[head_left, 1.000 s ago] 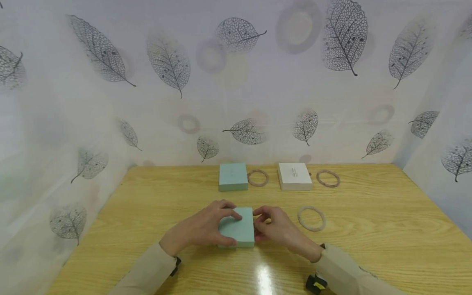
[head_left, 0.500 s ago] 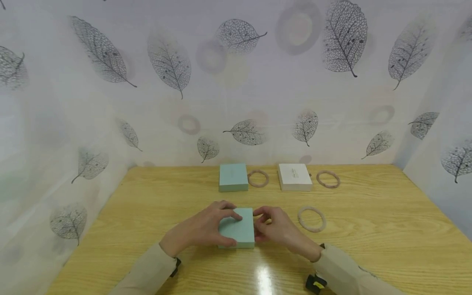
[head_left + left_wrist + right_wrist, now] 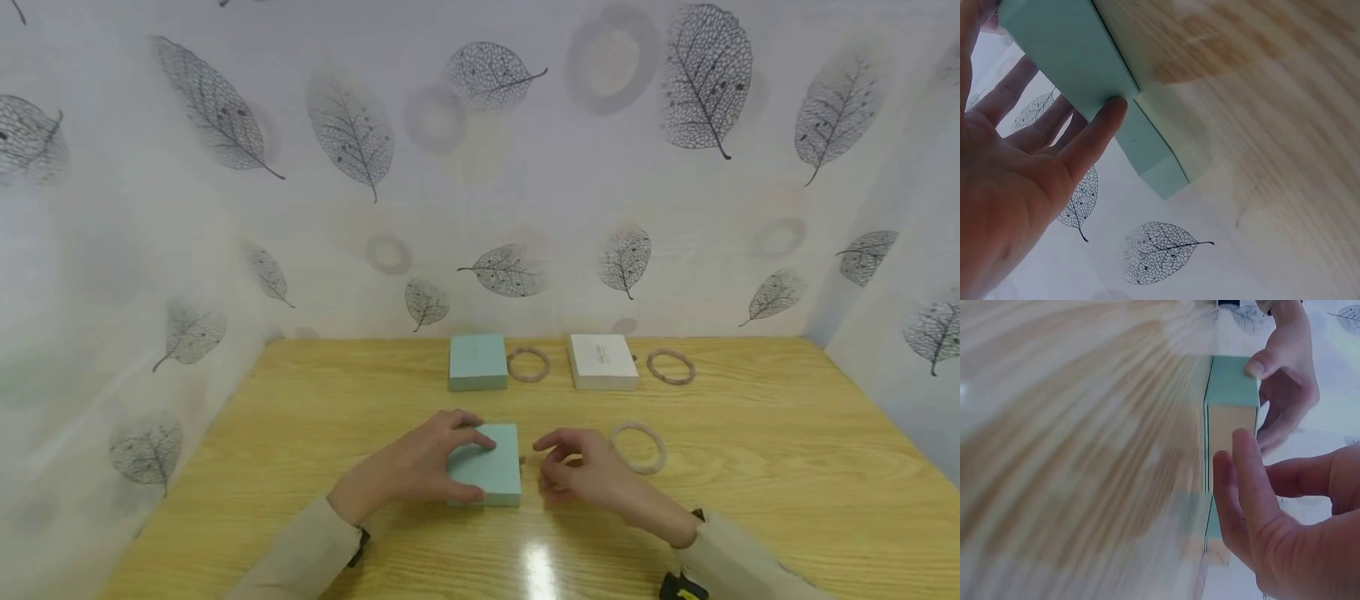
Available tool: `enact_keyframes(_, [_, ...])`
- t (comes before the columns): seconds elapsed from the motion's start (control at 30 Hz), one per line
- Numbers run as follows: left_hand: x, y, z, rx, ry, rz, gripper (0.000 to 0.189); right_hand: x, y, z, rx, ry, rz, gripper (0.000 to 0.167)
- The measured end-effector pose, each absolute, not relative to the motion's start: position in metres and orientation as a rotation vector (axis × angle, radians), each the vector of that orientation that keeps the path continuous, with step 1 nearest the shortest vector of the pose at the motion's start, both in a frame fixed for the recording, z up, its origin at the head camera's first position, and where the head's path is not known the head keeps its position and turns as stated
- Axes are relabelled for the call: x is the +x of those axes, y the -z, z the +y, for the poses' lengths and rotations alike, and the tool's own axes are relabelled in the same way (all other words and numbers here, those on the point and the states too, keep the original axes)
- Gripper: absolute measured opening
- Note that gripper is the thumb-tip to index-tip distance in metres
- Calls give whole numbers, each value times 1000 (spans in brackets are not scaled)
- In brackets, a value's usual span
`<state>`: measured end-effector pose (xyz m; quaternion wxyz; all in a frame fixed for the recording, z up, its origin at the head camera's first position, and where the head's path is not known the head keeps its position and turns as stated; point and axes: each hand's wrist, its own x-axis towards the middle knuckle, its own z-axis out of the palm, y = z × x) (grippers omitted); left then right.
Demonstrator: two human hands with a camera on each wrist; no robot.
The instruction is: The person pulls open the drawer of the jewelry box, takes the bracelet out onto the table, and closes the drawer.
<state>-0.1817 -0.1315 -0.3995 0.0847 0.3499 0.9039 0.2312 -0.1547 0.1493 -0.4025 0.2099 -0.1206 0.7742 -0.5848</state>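
A mint-green sliding box [image 3: 495, 475] lies on the table in front of me, a small brown tab [image 3: 522, 460] sticking out of its right side. My left hand [image 3: 420, 462] grips it, thumb at the near side and a finger on top; the left wrist view shows the thumb against the box wall [image 3: 1066, 56]. In the right wrist view, a beige end face [image 3: 1222, 425] sits inside the green sleeve [image 3: 1232, 378]. Just right of the box, apart from it, my right hand [image 3: 600, 479] hovers with loosely bent fingers, holding nothing. A pale bangle [image 3: 663, 454] lies beside that hand.
Along the back of the wooden table [image 3: 322, 400] stand another mint-green box [image 3: 477, 358] and a white box [image 3: 602, 360]. A pinkish bangle [image 3: 548, 367] lies right of the green one, another pinkish bangle [image 3: 675, 382] right of the white. Leaf-patterned cloth [image 3: 330, 275] rises behind.
My right hand has drawn away to the right from the box's side, uncovering the brown tab. The left hand keeps its hold, and the box stays in place.
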Motion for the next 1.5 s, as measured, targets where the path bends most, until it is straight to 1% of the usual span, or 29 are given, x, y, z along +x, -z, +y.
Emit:
enact_keyframes(0.37, [-183,403,-124,1053,-671,2727,54,-146,400,191,-303,1542,2320,33])
enact_keyframes(0.6, [-187,399,-112,1016,-638,2710,56,-144,397,207,-283,1535,2331,36])
enact_keyframes(0.73, [-190,397,-101,1030,-623,2696,55,-144,395,217,-276,1529,2360,35])
enact_keyframes(0.93, [-194,395,-87,1049,-587,2678,53,-142,392,224,-268,1515,2406,33])
enact_keyframes(1.5, [-203,391,-53,1060,-564,2638,52,-142,388,236,-157,1506,2493,36])
